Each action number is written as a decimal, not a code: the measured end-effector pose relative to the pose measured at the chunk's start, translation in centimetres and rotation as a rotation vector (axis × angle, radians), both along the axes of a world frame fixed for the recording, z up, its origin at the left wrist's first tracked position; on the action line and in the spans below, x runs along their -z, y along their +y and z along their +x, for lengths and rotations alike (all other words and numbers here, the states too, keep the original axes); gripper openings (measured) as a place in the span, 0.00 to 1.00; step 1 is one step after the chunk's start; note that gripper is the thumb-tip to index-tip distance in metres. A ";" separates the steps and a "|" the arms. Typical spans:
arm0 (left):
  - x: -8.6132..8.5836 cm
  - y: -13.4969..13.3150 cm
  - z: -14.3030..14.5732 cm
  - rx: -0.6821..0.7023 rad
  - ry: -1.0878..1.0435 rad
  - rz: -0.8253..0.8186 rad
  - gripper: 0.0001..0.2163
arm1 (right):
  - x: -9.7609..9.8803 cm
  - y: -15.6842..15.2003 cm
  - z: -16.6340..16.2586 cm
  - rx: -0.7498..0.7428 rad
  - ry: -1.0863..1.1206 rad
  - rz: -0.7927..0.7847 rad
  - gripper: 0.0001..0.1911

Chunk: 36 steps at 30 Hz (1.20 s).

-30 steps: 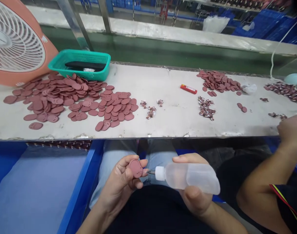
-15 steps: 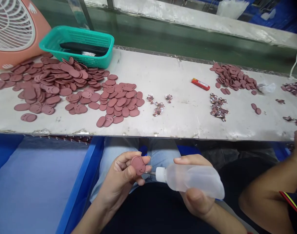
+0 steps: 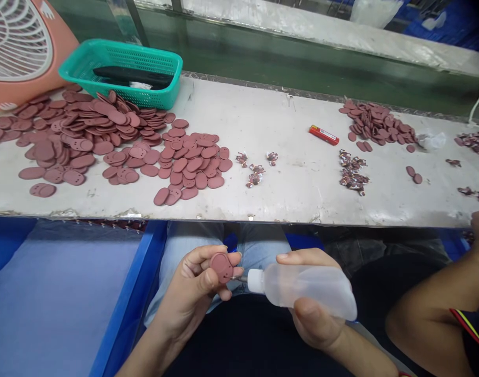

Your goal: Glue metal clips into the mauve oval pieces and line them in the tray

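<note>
Left fingers [image 3: 203,254], bent, pinch a reddish disc [image 3: 221,265].

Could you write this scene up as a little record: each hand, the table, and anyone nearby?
Left hand: holds a flat reddish piece
Right hand: holds a translucent bottle
Bottle tip: at the piece's lower edge; contact unclear
Table's left: heaped similar pieces, green basket, fan
Table's middle: small shiny brown items, red object
Nearby: another person's arm, at right
</note>
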<state>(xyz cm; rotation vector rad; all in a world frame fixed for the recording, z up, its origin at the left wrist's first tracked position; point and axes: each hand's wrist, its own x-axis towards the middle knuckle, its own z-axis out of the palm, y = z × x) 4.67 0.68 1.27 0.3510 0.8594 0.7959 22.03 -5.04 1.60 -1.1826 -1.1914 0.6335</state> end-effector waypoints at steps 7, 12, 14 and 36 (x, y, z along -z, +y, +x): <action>0.8 -0.1 -0.5 0.041 -0.052 0.046 0.12 | 0.1 -0.1 -0.1 0.075 -0.066 0.023 0.20; 1.2 -0.1 -0.8 0.071 -0.082 0.067 0.12 | 0.4 -0.4 0.0 0.071 -0.053 0.022 0.19; 1.2 0.0 -0.7 0.076 -0.078 0.061 0.13 | 0.3 -0.3 0.0 0.061 -0.058 0.018 0.20; 0.2 -0.3 -0.6 0.012 0.012 0.033 0.15 | 0.6 -0.1 -0.3 0.108 -0.041 0.042 0.19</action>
